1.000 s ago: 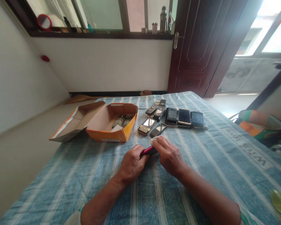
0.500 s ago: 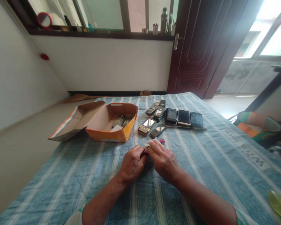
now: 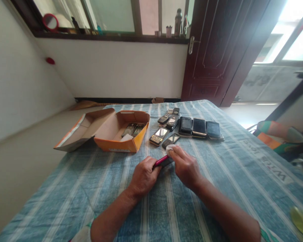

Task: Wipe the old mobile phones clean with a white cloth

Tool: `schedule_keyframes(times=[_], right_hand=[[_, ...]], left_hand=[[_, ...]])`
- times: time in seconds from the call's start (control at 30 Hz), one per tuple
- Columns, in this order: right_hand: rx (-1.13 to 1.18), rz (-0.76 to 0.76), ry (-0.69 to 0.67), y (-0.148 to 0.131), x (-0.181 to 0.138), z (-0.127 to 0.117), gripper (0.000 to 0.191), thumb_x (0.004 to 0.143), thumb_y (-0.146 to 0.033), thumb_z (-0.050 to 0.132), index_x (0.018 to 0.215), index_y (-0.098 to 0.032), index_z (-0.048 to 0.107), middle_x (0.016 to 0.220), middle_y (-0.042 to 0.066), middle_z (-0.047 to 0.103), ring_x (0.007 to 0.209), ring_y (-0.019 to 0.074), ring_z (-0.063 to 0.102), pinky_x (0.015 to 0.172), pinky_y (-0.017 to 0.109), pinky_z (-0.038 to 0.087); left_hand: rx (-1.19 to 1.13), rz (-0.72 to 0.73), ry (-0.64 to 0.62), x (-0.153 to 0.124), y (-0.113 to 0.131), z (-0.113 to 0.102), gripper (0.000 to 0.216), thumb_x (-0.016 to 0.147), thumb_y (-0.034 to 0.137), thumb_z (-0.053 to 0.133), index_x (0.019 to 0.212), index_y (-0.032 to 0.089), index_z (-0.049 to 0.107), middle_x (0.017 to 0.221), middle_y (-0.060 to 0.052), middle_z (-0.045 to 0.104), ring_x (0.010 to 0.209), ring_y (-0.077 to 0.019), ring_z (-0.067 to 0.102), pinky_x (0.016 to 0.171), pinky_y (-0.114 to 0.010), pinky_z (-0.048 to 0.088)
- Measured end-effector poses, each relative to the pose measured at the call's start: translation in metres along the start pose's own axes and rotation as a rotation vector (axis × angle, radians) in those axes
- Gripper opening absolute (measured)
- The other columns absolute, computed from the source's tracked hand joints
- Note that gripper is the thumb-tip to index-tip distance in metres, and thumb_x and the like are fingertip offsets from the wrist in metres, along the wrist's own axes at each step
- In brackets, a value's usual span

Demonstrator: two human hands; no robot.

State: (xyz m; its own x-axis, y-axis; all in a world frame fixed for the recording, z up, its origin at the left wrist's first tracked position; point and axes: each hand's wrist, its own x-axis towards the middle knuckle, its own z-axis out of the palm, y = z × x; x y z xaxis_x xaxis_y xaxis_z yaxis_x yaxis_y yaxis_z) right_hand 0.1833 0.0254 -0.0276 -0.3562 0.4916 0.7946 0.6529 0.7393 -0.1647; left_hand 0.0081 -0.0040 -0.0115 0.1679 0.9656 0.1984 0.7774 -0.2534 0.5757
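My left hand is closed round the near end of a pink phone, holding it just above the striped blue cloth. My right hand pinches a small white wipe and presses it against the far end of that phone. Beyond my hands lies a row of several phones, some with dark screens, some with keypads.
An open orange cardboard box with its lid folded out to the left holds more phones and a white piece. A dark wooden door stands behind the table. A yellow-green object lies at the right near edge.
My right hand slid the white wipe along the pink phone, back toward my left hand and then out to its far end. The left hand kept its grip.
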Motion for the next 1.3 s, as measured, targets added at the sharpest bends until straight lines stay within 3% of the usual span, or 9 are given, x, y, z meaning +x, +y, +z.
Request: schedule_keyframes(times=[0.1, 0.2, 0.53, 0.77, 1.03, 1.3], right_hand=[[0.022, -0.134, -0.016, -0.022, -0.001, 0.004, 0.029, 0.096, -0.010, 0.040, 0.111, -0.010, 0.064, 0.112, 0.013, 0.067, 0.119, 0.0243, 0.056, 0.100, 0.035, 0.050], [0.005, -0.158, -0.034, -0.030, -0.002, 0.006, 0.027, 0.096, -0.011, 0.041, 0.106, -0.006, 0.066, 0.109, 0.016, 0.067, 0.119, 0.0264, 0.056, 0.098, 0.036, 0.051], [-0.043, -0.001, -0.061, 0.007, -0.003, 0.005, 0.033, 0.093, -0.005, 0.037, 0.106, -0.014, 0.066, 0.106, 0.012, 0.067, 0.116, 0.0238, 0.058, 0.094, 0.035, 0.052], [-0.008, 0.105, -0.038, 0.021, -0.004, 0.004, 0.026, 0.094, -0.011, 0.042, 0.102, -0.017, 0.066, 0.099, 0.009, 0.068, 0.094, 0.0175, 0.066, 0.082, 0.026, 0.055], [0.049, -0.100, -0.026, -0.008, -0.005, 0.005, 0.029, 0.095, -0.009, 0.040, 0.114, -0.010, 0.063, 0.114, 0.015, 0.064, 0.122, 0.0257, 0.054, 0.102, 0.042, 0.048], [0.038, -0.058, -0.041, -0.002, -0.008, 0.007, 0.030, 0.095, -0.010, 0.040, 0.114, -0.012, 0.063, 0.114, 0.014, 0.066, 0.122, 0.0262, 0.055, 0.099, 0.042, 0.051]], left_hand=[[-0.006, 0.008, 0.038, 0.000, -0.003, 0.002, 0.015, 0.085, 0.015, 0.050, 0.071, 0.017, 0.055, 0.073, -0.003, 0.058, 0.070, -0.0171, 0.057, 0.066, -0.028, 0.045], [0.004, 0.010, 0.055, 0.000, -0.004, 0.003, 0.018, 0.083, 0.013, 0.049, 0.065, 0.018, 0.050, 0.069, -0.002, 0.055, 0.066, -0.0160, 0.056, 0.063, -0.027, 0.044], [-0.001, 0.013, 0.023, -0.002, -0.001, -0.001, 0.013, 0.085, 0.015, 0.054, 0.083, 0.016, 0.066, 0.079, -0.005, 0.062, 0.076, -0.0179, 0.060, 0.072, -0.029, 0.047], [0.019, -0.021, 0.010, -0.002, 0.001, -0.002, 0.011, 0.084, 0.014, 0.055, 0.078, 0.016, 0.064, 0.079, -0.005, 0.062, 0.075, -0.0182, 0.059, 0.071, -0.029, 0.047], [0.000, -0.026, 0.024, -0.003, 0.000, 0.001, 0.015, 0.085, 0.015, 0.052, 0.072, 0.017, 0.058, 0.076, -0.005, 0.060, 0.071, -0.0177, 0.058, 0.066, -0.028, 0.046], [0.038, -0.017, -0.026, 0.001, 0.002, 0.003, 0.013, 0.083, 0.012, 0.051, 0.071, 0.018, 0.055, 0.077, -0.005, 0.061, 0.072, -0.0181, 0.058, 0.066, -0.028, 0.046]])
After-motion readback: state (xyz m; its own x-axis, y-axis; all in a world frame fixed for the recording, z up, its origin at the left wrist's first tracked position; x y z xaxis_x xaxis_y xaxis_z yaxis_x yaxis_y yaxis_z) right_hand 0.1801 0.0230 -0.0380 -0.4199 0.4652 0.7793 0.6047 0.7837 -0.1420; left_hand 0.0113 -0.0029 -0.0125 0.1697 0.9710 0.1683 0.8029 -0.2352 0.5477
